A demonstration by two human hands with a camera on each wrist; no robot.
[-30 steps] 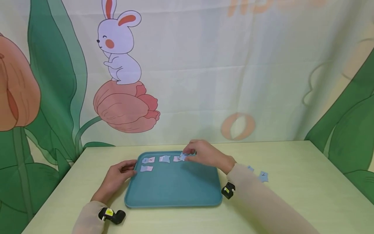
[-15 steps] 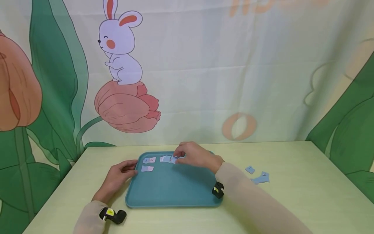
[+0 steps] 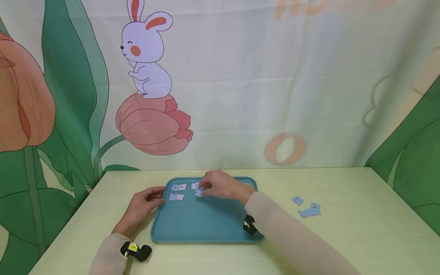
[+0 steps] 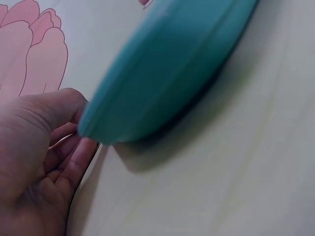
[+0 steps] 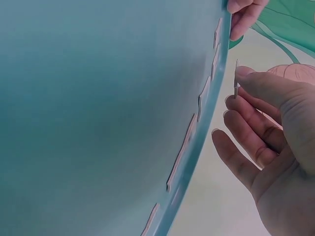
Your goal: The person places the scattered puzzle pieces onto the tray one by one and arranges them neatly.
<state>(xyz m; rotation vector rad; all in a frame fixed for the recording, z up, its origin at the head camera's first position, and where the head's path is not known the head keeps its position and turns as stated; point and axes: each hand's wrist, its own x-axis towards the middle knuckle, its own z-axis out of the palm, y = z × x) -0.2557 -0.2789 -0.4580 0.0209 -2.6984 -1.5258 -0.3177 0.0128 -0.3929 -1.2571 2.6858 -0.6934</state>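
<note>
A teal tray [image 3: 206, 225] lies on the table, with flat blue-and-pink puzzle pieces [image 3: 176, 197] along its far left part. My right hand [image 3: 221, 185] is over the tray's far side and pinches a small puzzle piece [image 3: 198, 192] between thumb and fingertips. Seen edge-on in the right wrist view, that held piece [image 5: 236, 81] is thin, and the other fingers are loosely bent. At the tray's left edge, my left hand [image 3: 142, 206] grips the rim. The left wrist view has its thumb and fingers around the tray rim [image 4: 93, 123].
Blue puzzle pieces [image 3: 310, 211] lie on the pale table [image 3: 357, 229] to the right of the tray. Behind the table hangs a curtain [image 3: 233, 95] printed with a rabbit and tulips. A small black camera is worn on each wrist.
My right hand has moved left across the tray with the pinched piece, from near the far right pieces to closer to the left ones. The left hand stays at the rim.
</note>
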